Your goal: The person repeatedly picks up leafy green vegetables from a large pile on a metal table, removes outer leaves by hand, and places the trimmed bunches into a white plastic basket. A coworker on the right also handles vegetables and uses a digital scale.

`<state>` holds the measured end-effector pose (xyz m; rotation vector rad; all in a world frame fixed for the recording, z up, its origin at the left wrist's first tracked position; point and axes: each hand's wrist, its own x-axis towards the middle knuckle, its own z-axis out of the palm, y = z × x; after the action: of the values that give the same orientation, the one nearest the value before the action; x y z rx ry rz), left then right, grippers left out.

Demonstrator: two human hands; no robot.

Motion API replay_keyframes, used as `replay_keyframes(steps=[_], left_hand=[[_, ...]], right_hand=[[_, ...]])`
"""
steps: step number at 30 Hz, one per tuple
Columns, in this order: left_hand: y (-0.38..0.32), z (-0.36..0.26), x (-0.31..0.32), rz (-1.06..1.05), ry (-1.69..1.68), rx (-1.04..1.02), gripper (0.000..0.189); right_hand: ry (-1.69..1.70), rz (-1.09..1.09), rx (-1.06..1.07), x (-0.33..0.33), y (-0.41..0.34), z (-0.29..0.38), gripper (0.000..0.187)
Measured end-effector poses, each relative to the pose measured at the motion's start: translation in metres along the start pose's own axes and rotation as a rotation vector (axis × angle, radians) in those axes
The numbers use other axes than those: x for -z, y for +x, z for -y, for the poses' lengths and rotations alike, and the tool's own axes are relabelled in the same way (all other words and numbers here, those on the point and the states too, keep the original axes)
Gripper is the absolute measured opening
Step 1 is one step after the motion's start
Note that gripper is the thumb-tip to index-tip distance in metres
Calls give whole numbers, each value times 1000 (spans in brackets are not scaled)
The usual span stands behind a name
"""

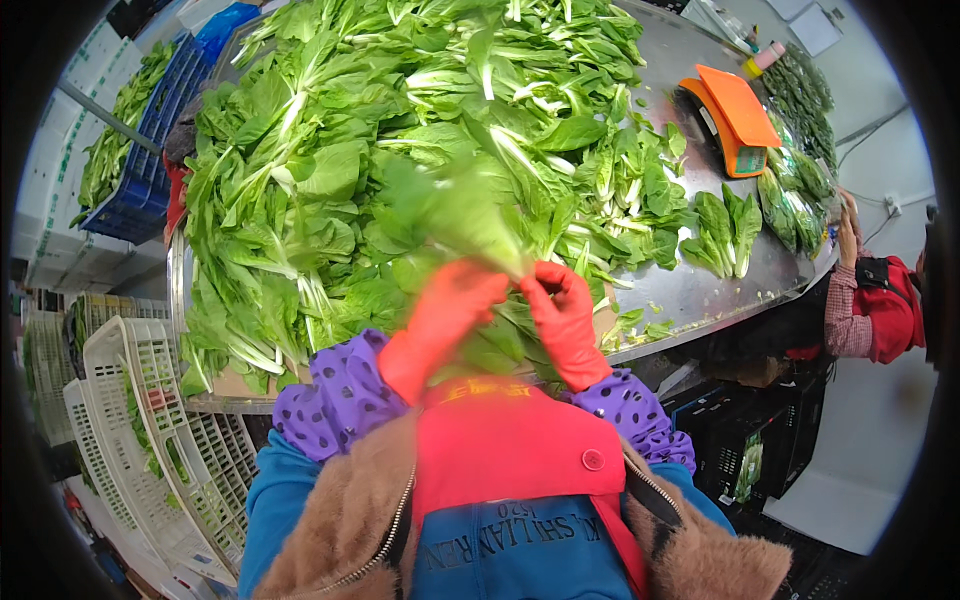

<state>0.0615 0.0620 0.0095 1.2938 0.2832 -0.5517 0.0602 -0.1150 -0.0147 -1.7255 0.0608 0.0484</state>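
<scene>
A blurred head of leafy greens is held over the heap, its leaves pointing away from me and its pale stem end towards me. My right hand, in a red rubber glove, pinches the stem end between thumb and fingers. My left hand, gloved alike and blurred by motion, closes its fingers on the same stem from the left. Beneath and beyond them a large heap of leafy greens with white stems covers much of the metal table. Loose leaves hang just below my hands.
An orange scale stands at the right, beside bagged greens and two small heads. Another person's hand touches the bags. White crates stand lower left; a blue crate holds greens. Black crates sit below right.
</scene>
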Motion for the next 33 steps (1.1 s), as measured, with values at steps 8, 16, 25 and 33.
replay_keyframes(steps=[8, 16, 25, 33], left_hand=[[2, 18, 1, 57, -163, -122, 36], [-14, 19, 12, 194, 1, -241, 41], [-29, 22, 21, 256, -251, -156, 38], [-30, -15, 84, 92, -581, -447, 40]], right_hand=[[450, -84, -263, -12, -19, 9, 14], [441, 246, -335, 10, -27, 33, 32], [433, 51, -97, 1, -46, 17, 14], [-686, 298, -218, 64, 0, 34, 36]])
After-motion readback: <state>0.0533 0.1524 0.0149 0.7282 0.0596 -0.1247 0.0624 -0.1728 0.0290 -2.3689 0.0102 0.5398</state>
